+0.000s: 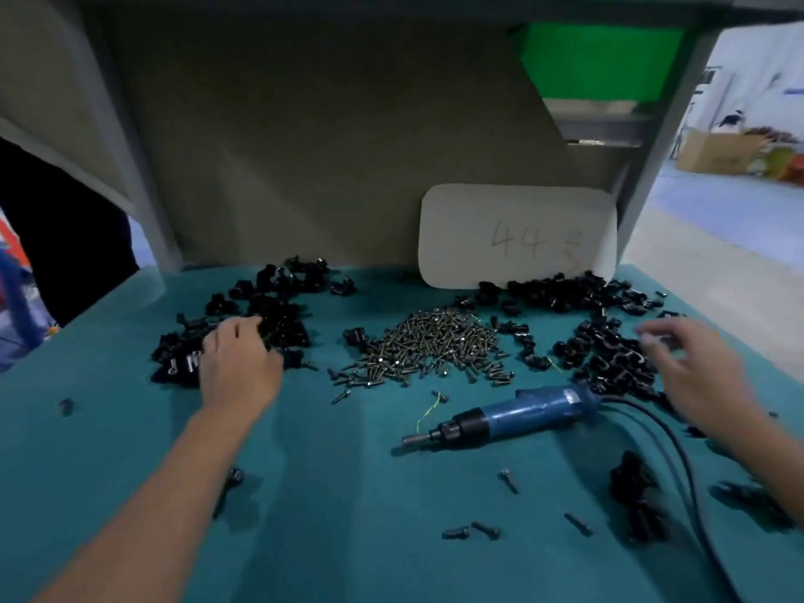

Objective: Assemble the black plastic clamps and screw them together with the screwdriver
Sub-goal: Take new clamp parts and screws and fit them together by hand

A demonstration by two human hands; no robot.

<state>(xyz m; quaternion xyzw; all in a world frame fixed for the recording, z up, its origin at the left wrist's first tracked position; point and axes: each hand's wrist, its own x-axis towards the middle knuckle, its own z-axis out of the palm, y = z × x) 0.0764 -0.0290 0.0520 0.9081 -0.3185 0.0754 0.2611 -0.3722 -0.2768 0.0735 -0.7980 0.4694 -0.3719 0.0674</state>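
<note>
Black plastic clamp pieces lie in heaps on the teal mat (348, 507): a left heap (278, 298), a right heap (609, 354) and a back-right heap (565, 293). A mound of small metal screws (435, 341) sits between them. In front of the screws lies the blue electric screwdriver (522, 411), tip pointing left. My left hand (241, 367) rests on the left heap with fingers bent down into the pieces and its fingertips hidden. My right hand (696, 372), motion-blurred, hovers at the right heap's edge with fingers stretched out.
The screwdriver's black cable (683, 472) curves toward the front right. Loose screws (509, 480) and a few stray clamp pieces (635, 485) dot the near mat. A white card marked 44 (517, 237) leans against the beige back wall. The bench's right edge drops to the floor.
</note>
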